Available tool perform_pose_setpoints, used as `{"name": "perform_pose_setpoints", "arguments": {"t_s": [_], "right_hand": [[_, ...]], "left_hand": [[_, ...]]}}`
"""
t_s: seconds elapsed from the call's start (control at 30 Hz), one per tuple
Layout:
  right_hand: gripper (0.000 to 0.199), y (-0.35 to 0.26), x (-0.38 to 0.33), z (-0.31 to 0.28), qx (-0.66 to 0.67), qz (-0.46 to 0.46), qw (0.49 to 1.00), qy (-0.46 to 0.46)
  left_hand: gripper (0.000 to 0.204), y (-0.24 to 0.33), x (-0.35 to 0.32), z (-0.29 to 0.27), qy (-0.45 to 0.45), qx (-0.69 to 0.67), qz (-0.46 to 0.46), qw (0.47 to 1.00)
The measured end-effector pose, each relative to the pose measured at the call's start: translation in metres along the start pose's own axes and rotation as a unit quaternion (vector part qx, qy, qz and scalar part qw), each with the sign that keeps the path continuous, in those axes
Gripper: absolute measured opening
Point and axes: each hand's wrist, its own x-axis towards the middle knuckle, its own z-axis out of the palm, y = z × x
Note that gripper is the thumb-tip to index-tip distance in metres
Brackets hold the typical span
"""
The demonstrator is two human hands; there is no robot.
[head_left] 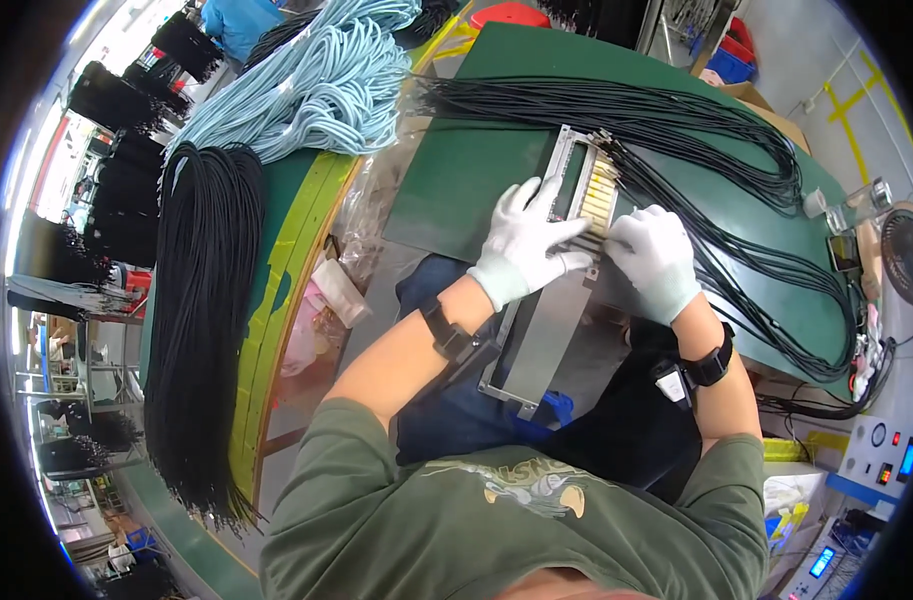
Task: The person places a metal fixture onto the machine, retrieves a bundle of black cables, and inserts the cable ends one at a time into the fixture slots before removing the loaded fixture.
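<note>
Fingers of left hand point(524, 243) lie flat, spread on the metal fixture point(551, 290) at the green worktop point(456, 170) edge. Right hand point(656, 258) curled over black cables point(716, 210) at the fixture's connector row point(601, 195); its grip is hidden, can't tell. Fixture's lower end overhangs the lap.

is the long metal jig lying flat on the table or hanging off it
Hanging off: the long grey metal jig juts past the green table edge over the lap, under both white-gloved hands.

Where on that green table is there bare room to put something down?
Bare green mat lies left of the metal fixture, below the black cable bundle. Right of the fixture it is crowded: cables loop across, and both gloved hands, left hand and right hand, cover the fixture.
</note>
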Motion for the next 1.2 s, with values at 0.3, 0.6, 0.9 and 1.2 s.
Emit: {"name": "perform_pose_setpoints", "arguments": {"t_s": [0.3, 0.6, 0.9, 1.2], "right_hand": [[0.012, 0.061, 0.036, 0.017, -0.136, 0.078, 0.988, -0.002], [0.015, -0.003, 0.021, -0.001, 0.020, -0.094, 0.990, 0.104], [0.015, 0.019, 0.012, 0.011, 0.157, -0.012, 0.987, 0.012], [0.005, 0.014, 0.016, -0.004, 0.096, -0.029, 0.994, 0.040]], "left_hand": [[0.045, -0.006, 0.005, -0.006, -0.042, 0.087, 0.030, 0.995], [0.020, -0.005, 0.017, 0.011, 0.168, -0.183, -0.063, 0.967], [0.013, -0.002, 0.019, 0.001, 0.244, -0.213, -0.017, 0.946], [0.013, -0.021, 0.016, -0.015, 0.109, -0.180, -0.217, 0.953]]}}
